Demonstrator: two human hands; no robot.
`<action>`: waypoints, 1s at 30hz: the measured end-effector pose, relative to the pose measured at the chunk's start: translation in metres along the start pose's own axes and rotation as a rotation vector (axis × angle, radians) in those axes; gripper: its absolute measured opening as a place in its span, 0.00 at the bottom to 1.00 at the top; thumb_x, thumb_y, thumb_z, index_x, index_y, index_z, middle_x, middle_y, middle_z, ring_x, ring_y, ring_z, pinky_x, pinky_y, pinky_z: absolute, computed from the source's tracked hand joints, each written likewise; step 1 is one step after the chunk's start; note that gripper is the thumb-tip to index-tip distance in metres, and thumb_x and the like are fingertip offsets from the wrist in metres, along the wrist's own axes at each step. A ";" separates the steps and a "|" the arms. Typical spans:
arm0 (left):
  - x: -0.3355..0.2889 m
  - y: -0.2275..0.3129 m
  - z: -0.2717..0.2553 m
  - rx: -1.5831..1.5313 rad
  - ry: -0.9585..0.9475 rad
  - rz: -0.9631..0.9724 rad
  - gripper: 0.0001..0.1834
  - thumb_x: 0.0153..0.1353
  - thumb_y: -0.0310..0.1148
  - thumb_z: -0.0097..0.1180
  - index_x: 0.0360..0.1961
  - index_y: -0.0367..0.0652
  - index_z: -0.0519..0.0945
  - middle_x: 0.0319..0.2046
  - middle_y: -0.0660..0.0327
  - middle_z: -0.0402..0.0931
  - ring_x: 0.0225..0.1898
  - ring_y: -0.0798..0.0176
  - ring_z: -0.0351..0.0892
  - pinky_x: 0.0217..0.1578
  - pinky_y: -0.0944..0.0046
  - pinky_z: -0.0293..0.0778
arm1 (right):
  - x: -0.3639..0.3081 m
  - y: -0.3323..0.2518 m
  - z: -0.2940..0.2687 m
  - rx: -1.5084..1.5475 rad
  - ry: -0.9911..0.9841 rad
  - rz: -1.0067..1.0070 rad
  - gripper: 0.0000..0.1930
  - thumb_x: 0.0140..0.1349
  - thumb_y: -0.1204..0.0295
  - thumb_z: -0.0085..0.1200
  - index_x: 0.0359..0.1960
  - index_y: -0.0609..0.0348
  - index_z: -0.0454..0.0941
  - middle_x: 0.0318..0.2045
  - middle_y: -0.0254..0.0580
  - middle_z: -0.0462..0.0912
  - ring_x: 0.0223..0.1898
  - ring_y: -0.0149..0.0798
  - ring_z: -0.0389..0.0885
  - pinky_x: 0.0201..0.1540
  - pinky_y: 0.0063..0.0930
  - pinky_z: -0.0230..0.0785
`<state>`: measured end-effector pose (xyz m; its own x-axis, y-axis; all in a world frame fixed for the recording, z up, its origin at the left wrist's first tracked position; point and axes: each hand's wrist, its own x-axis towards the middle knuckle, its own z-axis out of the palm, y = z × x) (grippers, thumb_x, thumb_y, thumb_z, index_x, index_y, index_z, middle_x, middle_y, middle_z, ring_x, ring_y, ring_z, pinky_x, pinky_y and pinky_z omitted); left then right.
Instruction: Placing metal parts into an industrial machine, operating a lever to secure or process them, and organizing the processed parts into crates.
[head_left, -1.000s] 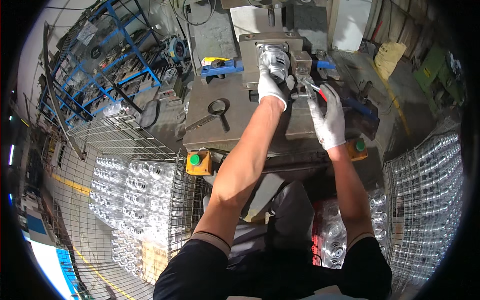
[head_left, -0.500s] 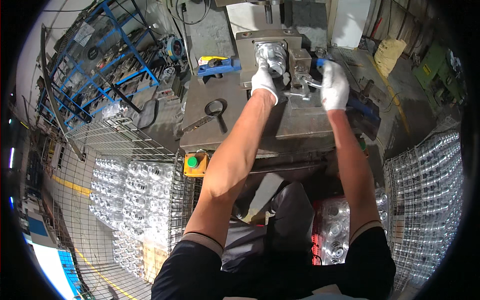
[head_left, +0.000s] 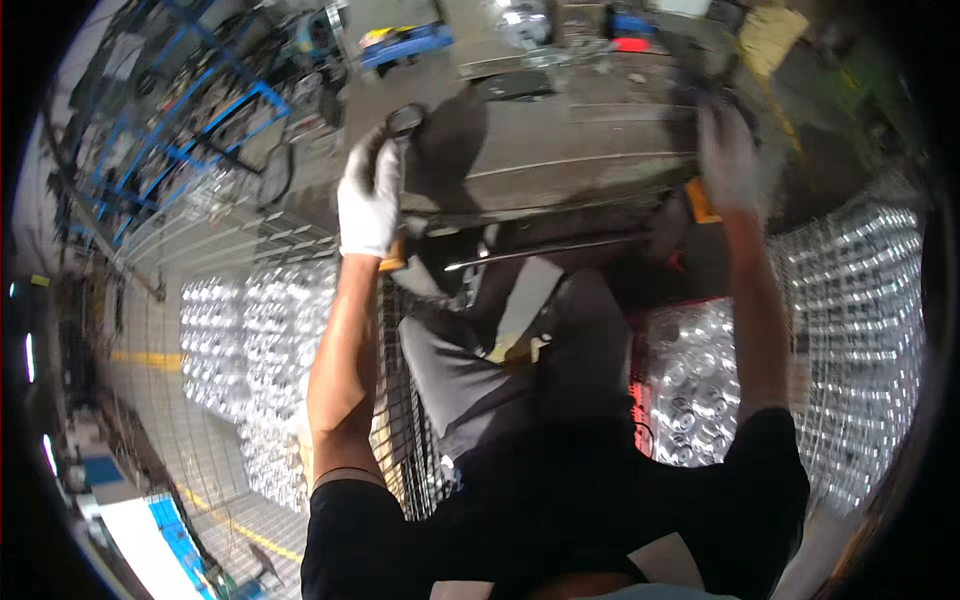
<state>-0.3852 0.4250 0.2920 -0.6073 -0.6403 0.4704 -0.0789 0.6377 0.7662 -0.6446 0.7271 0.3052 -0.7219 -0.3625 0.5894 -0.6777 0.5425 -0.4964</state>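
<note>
My left hand (head_left: pixel 370 205), in a white glove, is at the left front edge of the metal worktable (head_left: pixel 540 185). Its fingers and thumb are apart, with nothing visible between them. Just beyond the fingertips lies a dark ring-shaped tool (head_left: pixel 405 120). A yellow button box (head_left: pixel 396 256) shows partly behind the wrist, its button hidden. My right hand (head_left: pixel 727 155), also gloved, is smeared by motion beside another yellow box (head_left: pixel 702 202) at the right front edge. A shiny round metal part (head_left: pixel 522 22) sits in the fixture at the far side, away from both hands.
Wire cages with stacked shiny parts stand left (head_left: pixel 255 340) and right (head_left: pixel 850 330). A red crate (head_left: pixel 640 400) of similar parts is beside my right leg. A blue-and-yellow object (head_left: pixel 405 45) lies at the table's back left; a blue rack (head_left: pixel 265 95) stands beyond.
Both hands have left the fixture and come back to the table's front edge, the left toward the left, the right toward the right. The head view has tilted down.
</note>
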 end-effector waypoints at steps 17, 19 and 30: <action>-0.099 -0.044 -0.019 0.799 -0.274 0.206 0.40 0.51 0.40 0.59 0.60 0.32 0.56 0.60 0.40 0.55 0.62 0.38 0.51 0.61 0.48 0.50 | -0.111 0.081 0.002 -0.778 -0.293 0.015 0.31 0.62 0.55 0.39 0.61 0.65 0.55 0.62 0.51 0.55 0.64 0.52 0.51 0.65 0.48 0.39; -0.100 -0.040 -0.022 0.760 -0.266 0.150 0.41 0.51 0.40 0.60 0.61 0.34 0.55 0.61 0.43 0.53 0.63 0.39 0.49 0.62 0.48 0.48 | -0.103 0.065 0.003 -0.722 -0.331 0.087 0.31 0.61 0.56 0.42 0.61 0.63 0.55 0.62 0.52 0.55 0.64 0.53 0.50 0.65 0.52 0.38; -0.203 -0.051 0.071 -0.268 -0.138 -0.279 0.26 0.56 0.30 0.56 0.55 0.34 0.65 0.53 0.47 0.67 0.55 0.53 0.67 0.54 0.61 0.64 | -0.081 0.003 0.073 -0.369 -0.143 -0.179 0.34 0.55 0.59 0.50 0.60 0.66 0.55 0.63 0.51 0.52 0.65 0.54 0.46 0.64 0.49 0.42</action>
<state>-0.3138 0.5527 0.1268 -0.6935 -0.6979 0.1787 -0.0585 0.3019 0.9516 -0.5989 0.7027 0.2092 -0.6273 -0.5626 0.5385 -0.7173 0.6868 -0.1179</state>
